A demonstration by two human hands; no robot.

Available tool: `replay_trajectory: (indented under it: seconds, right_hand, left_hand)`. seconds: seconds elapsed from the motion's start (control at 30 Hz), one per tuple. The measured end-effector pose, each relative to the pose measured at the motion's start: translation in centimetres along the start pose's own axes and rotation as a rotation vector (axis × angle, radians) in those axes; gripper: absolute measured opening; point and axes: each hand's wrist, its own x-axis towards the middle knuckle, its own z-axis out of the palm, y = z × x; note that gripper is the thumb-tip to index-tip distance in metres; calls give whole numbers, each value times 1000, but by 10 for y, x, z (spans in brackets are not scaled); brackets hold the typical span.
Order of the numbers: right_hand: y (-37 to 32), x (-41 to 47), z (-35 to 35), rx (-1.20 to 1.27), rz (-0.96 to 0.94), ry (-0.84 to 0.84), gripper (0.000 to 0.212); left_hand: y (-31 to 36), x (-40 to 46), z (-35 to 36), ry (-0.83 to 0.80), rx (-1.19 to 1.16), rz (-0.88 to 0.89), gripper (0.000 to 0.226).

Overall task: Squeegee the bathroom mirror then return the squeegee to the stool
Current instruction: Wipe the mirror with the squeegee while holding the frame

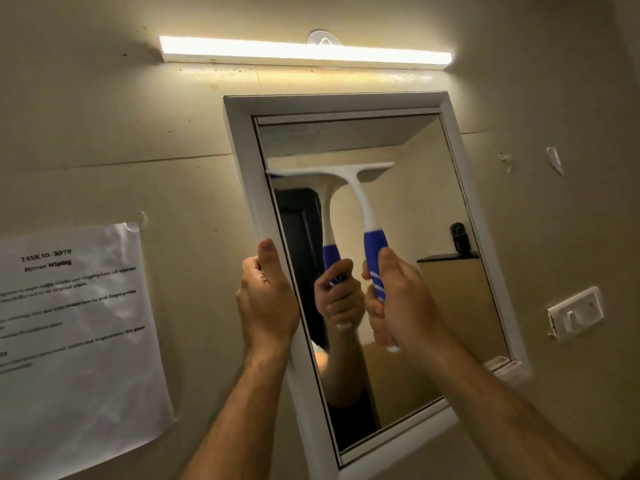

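A white-framed mirror [460,157] hangs on the beige wall ahead. The squeegee [360,199] has a white head and neck and a blue grip. Its blade lies flat against the glass in the upper left part of the mirror. My right hand [398,299] grips the blue handle from below. My left hand [266,296] holds the mirror frame's left edge, thumb up along the frame. The glass reflects the squeegee and my right hand. The stool is out of view.
A lit tube light [304,51] runs above the mirror. A printed task sheet [76,327] is taped to the wall on the left. A white switch plate [576,311] sits right of the mirror. A small hook [554,159] is higher up.
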Motion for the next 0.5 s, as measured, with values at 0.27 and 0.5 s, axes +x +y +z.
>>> replay_trajectory:
  seconds: [0.27, 0.5]
  right_hand:
    - [54, -65, -44, 103, 193, -124, 58]
    - [59, -55, -34, 36, 129, 14, 55]
  left_hand:
    - [-5, -1, 2, -1, -46, -17, 51]
    - [-7, -1, 3, -12, -65, -48, 49]
